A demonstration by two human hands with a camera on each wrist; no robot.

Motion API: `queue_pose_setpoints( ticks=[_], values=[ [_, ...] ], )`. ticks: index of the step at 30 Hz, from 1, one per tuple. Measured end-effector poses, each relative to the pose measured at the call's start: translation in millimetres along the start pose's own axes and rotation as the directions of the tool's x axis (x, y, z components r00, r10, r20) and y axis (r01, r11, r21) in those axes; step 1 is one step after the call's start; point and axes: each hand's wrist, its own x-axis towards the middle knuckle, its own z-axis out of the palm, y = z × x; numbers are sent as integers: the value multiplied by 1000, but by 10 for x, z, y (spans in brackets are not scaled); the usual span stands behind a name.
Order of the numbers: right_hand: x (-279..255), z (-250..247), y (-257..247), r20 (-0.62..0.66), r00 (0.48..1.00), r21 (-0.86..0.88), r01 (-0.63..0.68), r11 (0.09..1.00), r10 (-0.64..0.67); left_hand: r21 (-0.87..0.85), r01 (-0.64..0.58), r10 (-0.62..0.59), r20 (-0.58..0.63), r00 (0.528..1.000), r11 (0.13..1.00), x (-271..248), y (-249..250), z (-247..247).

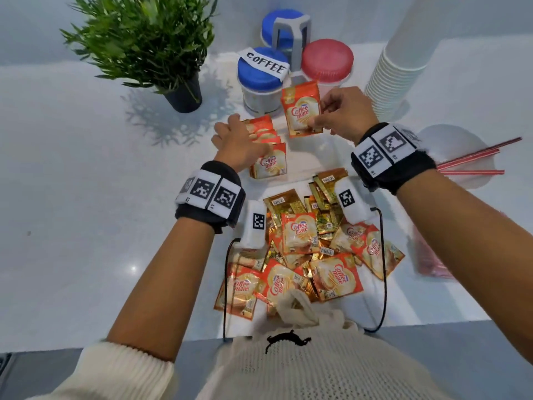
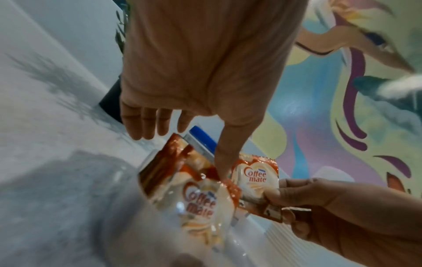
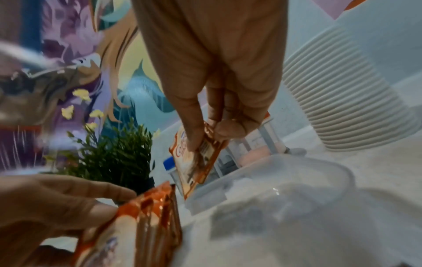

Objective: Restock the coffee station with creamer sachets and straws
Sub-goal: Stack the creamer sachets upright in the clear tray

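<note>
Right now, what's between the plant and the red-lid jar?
In the head view, the blue-lid jar labelled COFFEE stands between the plant and the red-lid jar.

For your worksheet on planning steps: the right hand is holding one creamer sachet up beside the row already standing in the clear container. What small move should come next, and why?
Probably lower the sachet pinched by the right hand into the clear container, behind the standing row that the left hand steadies, since space shows there.
</note>
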Motion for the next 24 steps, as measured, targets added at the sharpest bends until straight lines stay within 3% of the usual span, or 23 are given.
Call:
queue_pose_setpoints(
  ticks=[6, 9, 13, 24],
  values=[
    [102, 210, 87, 18, 998, -126, -53, 991, 56, 184, 68, -103, 188, 977, 981, 126, -109, 31],
    [95, 280, 79, 75, 996, -204, -36, 978, 53, 223, 58, -101, 188, 977, 973, 159, -156, 44],
    [92, 350, 46, 132, 991, -304, 18, 952, 23, 146, 49, -76, 181, 981, 988, 201, -217, 94],
    [115, 474, 58, 197, 970, -392, -54, 918, 141, 159, -22, -7, 183, 983, 987, 231, -249, 25]
  ],
)
